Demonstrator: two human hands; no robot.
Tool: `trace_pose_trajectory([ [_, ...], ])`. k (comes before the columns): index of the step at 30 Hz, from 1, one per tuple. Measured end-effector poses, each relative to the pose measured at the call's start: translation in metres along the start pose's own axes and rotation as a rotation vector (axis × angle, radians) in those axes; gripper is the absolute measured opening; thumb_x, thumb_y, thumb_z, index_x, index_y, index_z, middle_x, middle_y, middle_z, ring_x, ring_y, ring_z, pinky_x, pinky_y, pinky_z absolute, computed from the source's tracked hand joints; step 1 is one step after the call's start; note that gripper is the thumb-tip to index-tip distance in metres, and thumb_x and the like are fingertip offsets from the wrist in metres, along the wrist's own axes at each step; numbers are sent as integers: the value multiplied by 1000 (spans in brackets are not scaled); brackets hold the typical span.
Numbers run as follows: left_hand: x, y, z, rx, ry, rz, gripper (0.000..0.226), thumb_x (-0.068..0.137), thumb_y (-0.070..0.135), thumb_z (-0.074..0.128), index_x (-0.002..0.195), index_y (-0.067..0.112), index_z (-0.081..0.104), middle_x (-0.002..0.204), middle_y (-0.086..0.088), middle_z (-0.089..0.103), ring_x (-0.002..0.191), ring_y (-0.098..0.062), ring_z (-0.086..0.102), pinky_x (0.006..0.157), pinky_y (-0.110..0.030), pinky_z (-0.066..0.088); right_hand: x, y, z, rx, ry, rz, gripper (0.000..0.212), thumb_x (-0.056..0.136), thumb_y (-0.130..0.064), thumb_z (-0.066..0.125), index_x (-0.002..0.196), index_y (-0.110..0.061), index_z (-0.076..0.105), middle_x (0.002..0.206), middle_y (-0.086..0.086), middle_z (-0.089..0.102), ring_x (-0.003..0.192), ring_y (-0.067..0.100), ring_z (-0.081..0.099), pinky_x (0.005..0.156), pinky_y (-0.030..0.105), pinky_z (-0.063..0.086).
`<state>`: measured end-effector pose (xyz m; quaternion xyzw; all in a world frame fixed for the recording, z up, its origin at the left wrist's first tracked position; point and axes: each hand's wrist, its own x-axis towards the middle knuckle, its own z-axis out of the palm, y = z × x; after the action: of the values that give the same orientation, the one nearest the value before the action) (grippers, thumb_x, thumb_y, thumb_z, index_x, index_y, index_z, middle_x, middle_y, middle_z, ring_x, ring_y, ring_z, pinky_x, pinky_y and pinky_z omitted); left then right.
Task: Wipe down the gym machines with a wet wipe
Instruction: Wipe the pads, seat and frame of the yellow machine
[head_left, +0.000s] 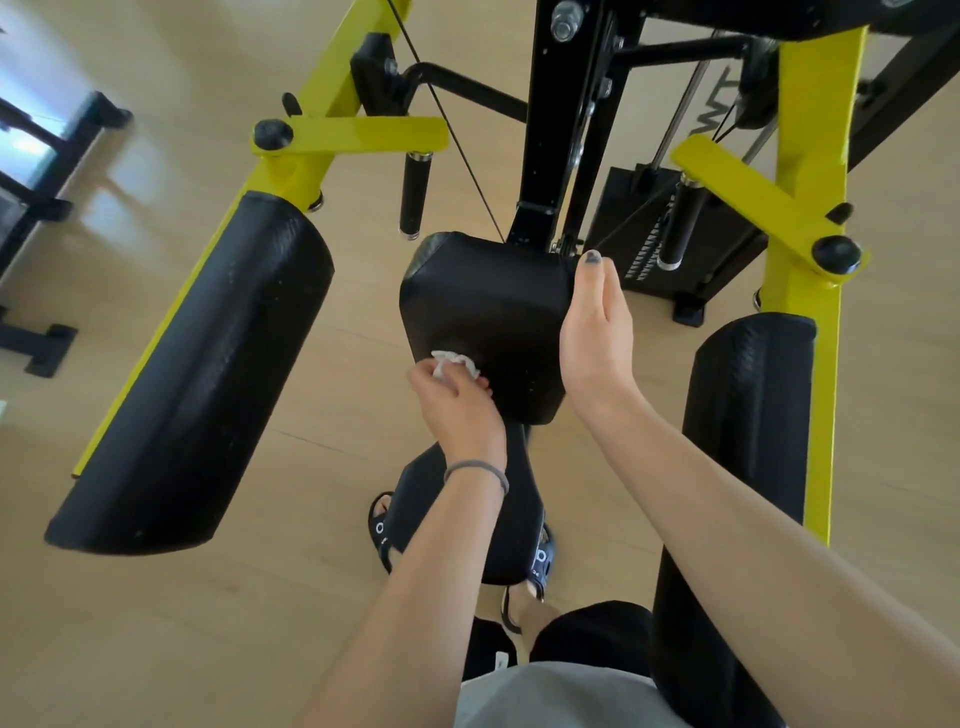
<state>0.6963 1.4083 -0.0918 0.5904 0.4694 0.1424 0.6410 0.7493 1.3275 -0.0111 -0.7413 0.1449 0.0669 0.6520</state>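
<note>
One crumpled wet wipe (453, 362) sits bunched in the curled fingers of the left hand (457, 402), pressed against the near lower corner of the black back pad (488, 301). Beyond those fingertips the pad's face stretches away toward the black upright post (550, 130). The right hand (595, 332) steadies the pad's far side edge, palm flat along it, thumb up at the top corner; its other fingers wrap out of sight behind the pad. Below the left wrist lies the seat (514, 525); out to either side hang the left arm pad (208, 374) and right arm pad (748, 415) on the yellow frame (805, 130). Judging by this, wiping looks partway through: nothing visibly glistens, and seat, arm pads and handles seemingly remain.
</note>
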Motion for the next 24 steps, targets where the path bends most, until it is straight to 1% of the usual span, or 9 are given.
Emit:
trace_pose_trajectory([
  [2,20,-8,0,-62,42,-214,15,105,11,31,99,11,45,85,-3,52,68,-12,54,60,-21,47,0,0,0,11,6,7,43,112,-31,31,126,3,51,117,13,54,95,-11,13,89,24,32],
  [5,35,-19,-7,-53,-51,-504,29,104,5,33,78,14,41,77,-3,47,62,-9,50,57,-18,47,0,1,0,-1,17,-3,45,112,-31,31,132,7,45,134,26,47,105,-11,24,94,18,24],
  [8,6,-16,2,-128,-207,-628,25,105,0,35,82,7,45,75,-4,45,56,-2,55,54,-10,46,3,4,0,-9,8,0,44,112,-33,31,129,4,48,130,25,51,110,-3,34,85,11,38],
  [10,-18,-7,11,-156,-248,-616,19,103,4,39,88,5,50,74,-5,50,59,-7,56,59,-15,51,3,5,-1,-13,-8,5,43,112,-34,31,124,2,51,112,23,54,104,17,47,76,9,44],
  [11,-26,0,16,-197,-229,-572,14,102,7,40,95,4,53,73,-5,53,60,-11,56,61,-21,52,3,4,-1,-13,-14,9,42,111,-35,31,119,0,53,126,-8,29,91,18,54,73,13,46],
  [12,-31,9,19,-222,-223,-504,14,102,10,41,103,5,54,73,-4,55,60,-11,57,63,-24,52,3,4,-1,-16,-14,11,41,111,-36,31,108,-3,54,81,-13,33,73,12,54,66,16,44],
  [15,-28,23,16,-220,-143,-250,19,101,11,40,116,5,51,80,-3,57,62,-6,60,65,-22,52,5,6,1,-21,-1,4,39,111,-37,32,88,-7,43,71,-5,38,57,1,36,56,12,35],
  [20,-7,10,12,-176,-55,-596,25,105,12,42,123,2,58,93,-2,60,94,-17,64,70,-18,49,4,5,-2,-11,-41,-1,43,111,-38,31,106,1,48,84,13,43,71,14,42,67,18,41],
  [24,-38,25,17,-50,-130,-277,20,102,11,43,120,10,51,98,-7,62,79,-11,64,62,-19,52,6,6,-4,67,-98,74,48,110,-43,34,120,1,49,105,20,56,94,25,57,103,34,42],
])
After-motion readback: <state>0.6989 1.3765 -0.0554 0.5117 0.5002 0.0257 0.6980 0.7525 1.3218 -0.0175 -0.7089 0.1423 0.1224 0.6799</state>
